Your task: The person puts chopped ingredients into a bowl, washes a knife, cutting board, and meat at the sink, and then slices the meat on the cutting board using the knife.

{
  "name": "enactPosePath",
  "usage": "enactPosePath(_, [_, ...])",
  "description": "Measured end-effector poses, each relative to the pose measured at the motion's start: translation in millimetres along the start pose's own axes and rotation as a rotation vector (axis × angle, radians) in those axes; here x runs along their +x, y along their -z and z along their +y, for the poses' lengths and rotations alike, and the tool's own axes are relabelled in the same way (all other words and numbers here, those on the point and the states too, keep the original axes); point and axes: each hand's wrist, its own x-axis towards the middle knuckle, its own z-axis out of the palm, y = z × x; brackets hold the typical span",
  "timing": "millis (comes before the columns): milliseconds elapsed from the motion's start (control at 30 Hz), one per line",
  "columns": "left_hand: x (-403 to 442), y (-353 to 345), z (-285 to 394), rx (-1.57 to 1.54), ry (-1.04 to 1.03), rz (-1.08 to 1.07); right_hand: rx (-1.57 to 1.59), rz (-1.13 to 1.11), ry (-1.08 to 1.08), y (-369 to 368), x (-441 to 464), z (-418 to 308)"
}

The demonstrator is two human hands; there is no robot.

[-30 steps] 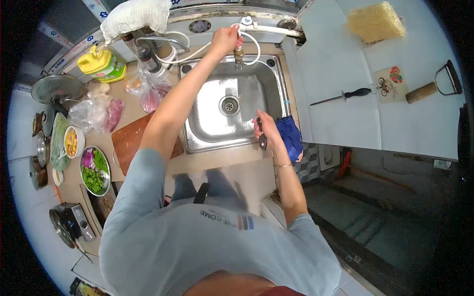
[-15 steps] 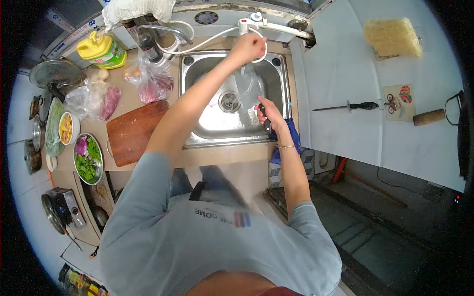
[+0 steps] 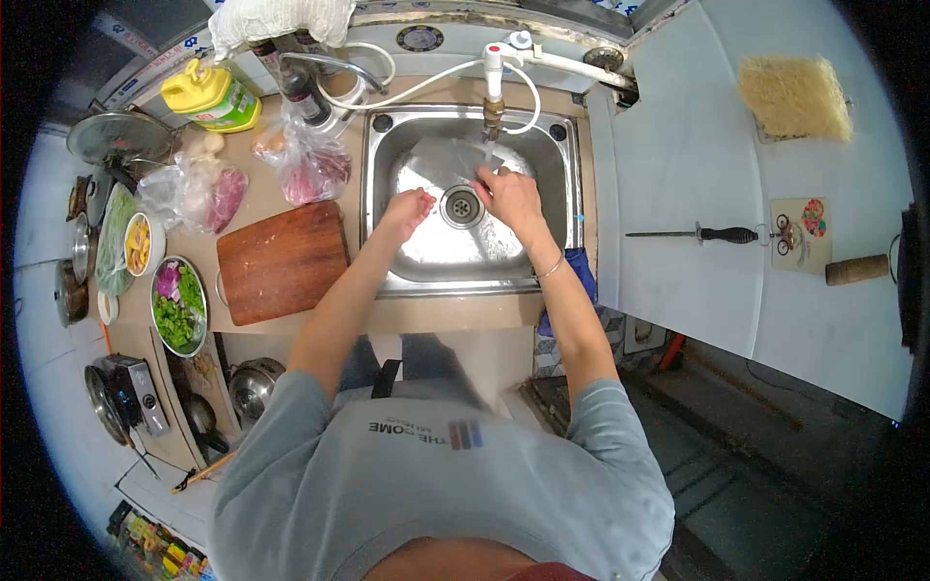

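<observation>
My right hand (image 3: pixel 511 201) is over the right half of the steel sink (image 3: pixel 412 276), its fingers closed round a handle mostly hidden by the hand. A broad grey knife blade (image 3: pixel 441 160) appears to extend from it towards the back left, blurred against the steel. Water runs from the tap (image 3: pixel 493 111) just beyond these fingers. Left of the drain (image 3: pixel 462 206), my left hand (image 3: pixel 411 210) has its fingers curled together, with nothing seen in them. The two hands are apart.
Left of the sink lie a wooden cutting board (image 3: pixel 281 263), bagged meat (image 3: pixel 312 174), a bowl of greens (image 3: pixel 179 308) and a yellow jug (image 3: pixel 211 97). A blue cloth (image 3: pixel 581 271) hangs at the sink's right. A sharpening rod (image 3: pixel 727 234) is on the white panel.
My left hand has come down from the tap to the sink's left side. My right hand has moved up under the tap, turning the blade leftwards. Water now runs.
</observation>
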Motion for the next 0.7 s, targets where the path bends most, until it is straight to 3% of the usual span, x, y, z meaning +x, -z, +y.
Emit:
enactPosePath(133, [21,-11,-9,-0.100,0.057,0.011,-0.085,0.014,-0.008,21,-14,0])
enactPosePath(267, [57,-26,-16,-0.263,0.093,-0.080,-0.067,-0.041,-0.190,53,-41,-3])
enactPosePath(333, [54,-48,-6,-0.267,0.117,-0.084,0.134,0.061,-0.448,57,-62,3])
enactPosePath(400, [61,-72,2,-0.372,0.091,-0.135,0.302,0.104,-0.533,55,-85,11])
enactPosePath(467, [86,-89,0,-0.407,-0.003,-0.185,0.573,0.136,-0.766,33,-112,28])
enactPosePath(500, [101,-96,0,-0.496,0.006,-0.309,0.571,0.134,-0.757,39,-118,25])
enactPosePath(533, [114,-104,-1,-0.584,0.016,-0.433,0.772,0.083,-0.864,49,-123,19])
enactPosePath(567, [126,-112,-2,-0.283,-0.121,-0.411,0.972,0.029,-0.970,56,-127,15])
enactPosePath(600, [125,-124,2,-0.287,-0.125,-0.411,0.969,0.027,-0.965,54,-131,13])
enactPosePath(667, [118,-144,15,-0.683,0.175,-0.177,1.179,0.078,-1.103,44,-138,11])
enactPosePath(700, [177,-125,-11,-0.601,0.160,-0.331,1.239,0.044,-1.114,41,-141,13])
